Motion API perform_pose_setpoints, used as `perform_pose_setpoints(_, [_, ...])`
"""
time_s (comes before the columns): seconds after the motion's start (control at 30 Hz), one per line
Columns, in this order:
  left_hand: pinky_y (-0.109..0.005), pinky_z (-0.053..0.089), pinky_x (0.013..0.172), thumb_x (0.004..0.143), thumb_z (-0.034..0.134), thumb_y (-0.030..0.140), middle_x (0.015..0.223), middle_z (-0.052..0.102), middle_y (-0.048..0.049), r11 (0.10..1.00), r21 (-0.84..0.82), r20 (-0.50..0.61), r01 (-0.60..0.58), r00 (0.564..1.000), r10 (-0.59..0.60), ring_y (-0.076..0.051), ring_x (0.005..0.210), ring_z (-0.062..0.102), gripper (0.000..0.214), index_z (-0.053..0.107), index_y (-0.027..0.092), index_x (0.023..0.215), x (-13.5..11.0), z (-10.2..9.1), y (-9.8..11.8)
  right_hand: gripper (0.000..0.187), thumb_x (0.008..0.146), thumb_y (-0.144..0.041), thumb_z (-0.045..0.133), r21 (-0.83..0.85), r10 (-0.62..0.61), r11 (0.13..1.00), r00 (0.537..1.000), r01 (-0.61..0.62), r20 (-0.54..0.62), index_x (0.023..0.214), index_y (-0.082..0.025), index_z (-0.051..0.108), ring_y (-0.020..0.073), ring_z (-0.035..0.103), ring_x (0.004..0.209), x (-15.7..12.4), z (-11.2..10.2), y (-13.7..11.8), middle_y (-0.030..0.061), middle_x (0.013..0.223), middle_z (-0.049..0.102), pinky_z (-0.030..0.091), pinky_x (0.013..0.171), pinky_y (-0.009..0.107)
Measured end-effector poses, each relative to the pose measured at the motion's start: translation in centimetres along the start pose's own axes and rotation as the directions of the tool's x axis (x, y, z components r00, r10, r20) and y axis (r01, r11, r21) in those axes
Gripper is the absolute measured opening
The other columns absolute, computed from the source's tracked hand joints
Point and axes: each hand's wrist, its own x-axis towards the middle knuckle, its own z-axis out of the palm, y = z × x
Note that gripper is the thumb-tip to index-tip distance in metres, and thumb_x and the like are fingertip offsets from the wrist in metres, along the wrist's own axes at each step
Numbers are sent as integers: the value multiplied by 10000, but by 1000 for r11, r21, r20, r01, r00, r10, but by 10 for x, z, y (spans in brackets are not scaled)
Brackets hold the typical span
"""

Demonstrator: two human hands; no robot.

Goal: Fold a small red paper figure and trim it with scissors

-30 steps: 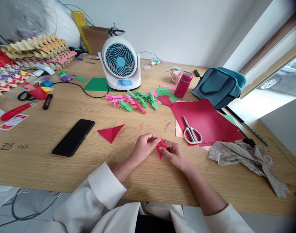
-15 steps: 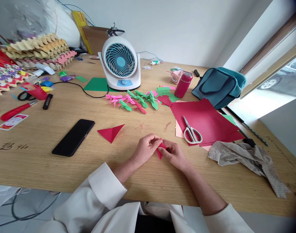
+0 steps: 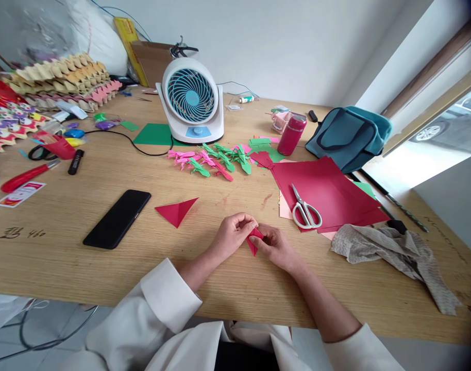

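Over the wood-grained tabletop (image 3: 143, 278), a small, pointed piece of folded red paper (image 3: 252, 247) is being pinched closely by the left hand (image 3: 231, 235) and right hand (image 3: 276, 247). Apparently, a crease is being shaped; steady pressure is probably being called for. Nearby, a thin red triangle (image 3: 176, 212) is being supported.

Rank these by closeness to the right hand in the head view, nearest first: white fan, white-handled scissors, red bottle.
From the right hand:
1. White-handled scissors: ahead and to the right, lying on red paper.
2. Red bottle: farther ahead, standing upright.
3. White fan: farthest, ahead and to the left.
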Motion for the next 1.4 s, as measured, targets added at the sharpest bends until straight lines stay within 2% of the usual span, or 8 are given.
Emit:
perform_pose_setpoints(0.33, [-205,366,507,884,531,465,674,607,-8,991,-78,6,104,995,-104,-100,563,482,358,670,139,834,1,-2,-3,348,916,-404,551,45,29,999,999,-28,-25,652,-184,497,122,414,622,0,-1,1,-16,674,463,324,575,258])
perform_pose_setpoints(0.53, [-200,369,516,814,634,426,656,574,9,989,-101,53,105,994,-100,-91,565,456,284,631,146,770,0,0,0,371,917,-459,553,66,62,996,997,-58,-56,675,-181,519,124,412,620,0,0,0,-16,664,463,322,569,259])
perform_pose_setpoints(0.73, [-208,376,543,792,647,423,626,548,23,983,-137,14,124,992,-123,-92,571,456,287,593,151,717,2,0,0,415,939,-504,506,102,73,993,994,-65,-83,677,-182,527,133,437,636,1,-2,1,-8,668,489,359,603,269])
perform_pose_setpoints(0.83, [-206,381,547,791,647,397,637,562,23,981,-148,-21,125,991,-129,-92,583,472,258,606,147,742,4,-3,-1,338,950,-503,489,237,107,969,988,-77,-116,837,-195,571,145,487,657,1,-2,6,-2,722,539,407,627,274])
perform_pose_setpoints(0.93, [-204,390,551,794,647,386,668,589,16,978,-158,-56,139,987,-149,-95,601,501,244,622,144,774,5,-5,-2,280,915,-472,574,373,93,927,983,-29,-156,1047,-227,545,158,542,711,1,0,12,20,856,598,457,667,286])
perform_pose_setpoints(1.07, [-201,403,543,775,671,406,733,619,6,963,-209,-75,170,979,-189,-106,628,549,273,604,152,851,5,-5,-5,243,914,-407,600,388,47,922,987,15,-151,1086,-245,543,175,582,826,0,3,14,48,989,614,487,762,311])
perform_pose_setpoints(1.27, [-189,407,572,788,671,348,664,497,60,982,-180,-127,60,988,-84,-83,602,497,255,473,187,800,6,-4,-10,172,925,-354,596,320,31,947,989,18,-148,1057,-245,578,173,580,807,-3,1,9,21,899,612,475,743,306])
perform_pose_setpoints(1.4, [-188,386,573,809,646,342,672,502,46,996,-84,-119,35,992,-45,-78,603,472,238,496,173,735,6,-4,-11,154,925,-357,598,261,36,965,990,0,-133,1017,-233,597,170,573,753,-3,0,7,18,845,619,464,700,304])
